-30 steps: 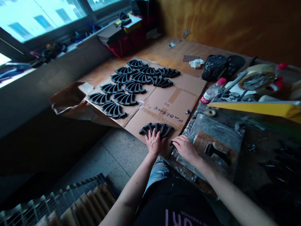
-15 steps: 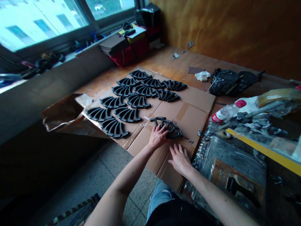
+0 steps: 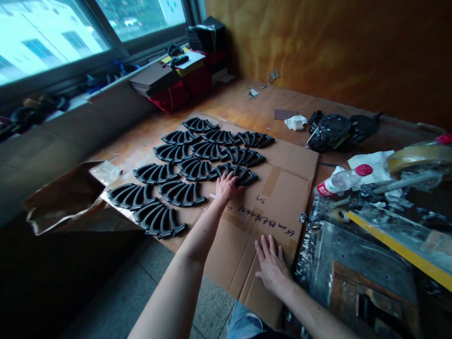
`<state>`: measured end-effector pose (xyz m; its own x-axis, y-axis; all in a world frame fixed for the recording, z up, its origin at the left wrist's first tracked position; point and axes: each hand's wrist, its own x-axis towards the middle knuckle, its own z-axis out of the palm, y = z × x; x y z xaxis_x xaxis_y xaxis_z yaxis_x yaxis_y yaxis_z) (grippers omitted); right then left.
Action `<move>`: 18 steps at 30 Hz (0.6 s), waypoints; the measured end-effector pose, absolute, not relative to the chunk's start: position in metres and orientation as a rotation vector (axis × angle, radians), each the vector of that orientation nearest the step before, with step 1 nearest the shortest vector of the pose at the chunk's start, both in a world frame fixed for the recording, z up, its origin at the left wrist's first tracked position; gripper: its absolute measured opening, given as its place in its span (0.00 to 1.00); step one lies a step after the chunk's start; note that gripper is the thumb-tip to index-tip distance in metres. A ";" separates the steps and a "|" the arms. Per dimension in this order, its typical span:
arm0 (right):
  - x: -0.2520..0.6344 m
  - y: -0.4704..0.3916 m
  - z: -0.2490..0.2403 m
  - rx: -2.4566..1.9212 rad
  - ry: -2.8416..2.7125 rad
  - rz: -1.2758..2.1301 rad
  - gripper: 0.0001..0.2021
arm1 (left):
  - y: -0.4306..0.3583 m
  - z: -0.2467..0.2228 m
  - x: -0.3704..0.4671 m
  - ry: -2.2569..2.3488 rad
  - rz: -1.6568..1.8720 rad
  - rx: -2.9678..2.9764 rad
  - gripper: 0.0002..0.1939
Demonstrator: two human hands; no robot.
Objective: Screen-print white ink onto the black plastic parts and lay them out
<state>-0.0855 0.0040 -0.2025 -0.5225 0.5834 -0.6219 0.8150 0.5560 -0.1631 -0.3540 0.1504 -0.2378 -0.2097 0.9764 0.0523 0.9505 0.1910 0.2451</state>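
My left hand (image 3: 226, 188) has its fingers on the near side of a black, ribbed, fan-shaped piece (image 3: 247, 175), gripping its edge. That piece lies on a flattened cardboard sheet (image 3: 222, 263), at the near end of a row. Several matching black fan-shaped pieces (image 3: 182, 192) are spread in rows to the left and behind it, some of them touching. Flat on the cardboard, near its right edge, rests my right hand (image 3: 273, 270), fingers spread and holding nothing. Handwriting in dark marker (image 3: 265, 218) shows on the sheet between my hands.
To the right are a plastic bottle with a red cap (image 3: 344, 179), a yellow-edged bar (image 3: 404, 250) and a brush-like tool (image 3: 382, 313) on a board. Black-stained containers (image 3: 334, 131) stand behind. An open brown paper bag (image 3: 65, 198) hangs at the table's left edge.
My left hand has carried the black fan-shaped piece away from me and left, to the end of the row. My right hand stays flat on the cardboard. The view has shifted a little.
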 end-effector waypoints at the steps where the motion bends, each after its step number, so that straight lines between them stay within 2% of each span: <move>1: -0.085 0.004 -0.203 1.132 2.286 -0.634 0.48 | 0.147 -0.240 -0.349 2.386 0.360 1.862 0.31; 6: -0.082 0.006 -0.200 1.146 2.305 -0.767 0.47 | 0.115 -0.251 -0.317 2.550 0.509 1.764 0.32; 11: -0.077 0.007 -0.195 1.156 2.427 -0.824 0.48 | 0.078 -0.262 -0.296 2.524 0.642 1.760 0.31; 13: -0.068 0.008 -0.191 1.127 2.514 -0.882 0.41 | 0.065 -0.266 -0.289 2.516 0.678 1.740 0.30; 15: -0.047 0.007 -0.182 1.044 2.606 -1.003 0.30 | 0.051 -0.267 -0.279 2.499 0.699 1.718 0.29; 18: 0.011 -0.004 -0.163 1.025 2.842 -1.085 0.18 | 0.024 -0.261 -0.256 2.443 0.713 1.647 0.27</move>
<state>0.0108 -0.0042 -0.1626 -0.7942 0.5877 -0.1547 0.5413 0.5684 -0.6196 -0.2562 0.0240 -0.2611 -0.4055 0.8988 0.1662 0.8471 0.3012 0.4379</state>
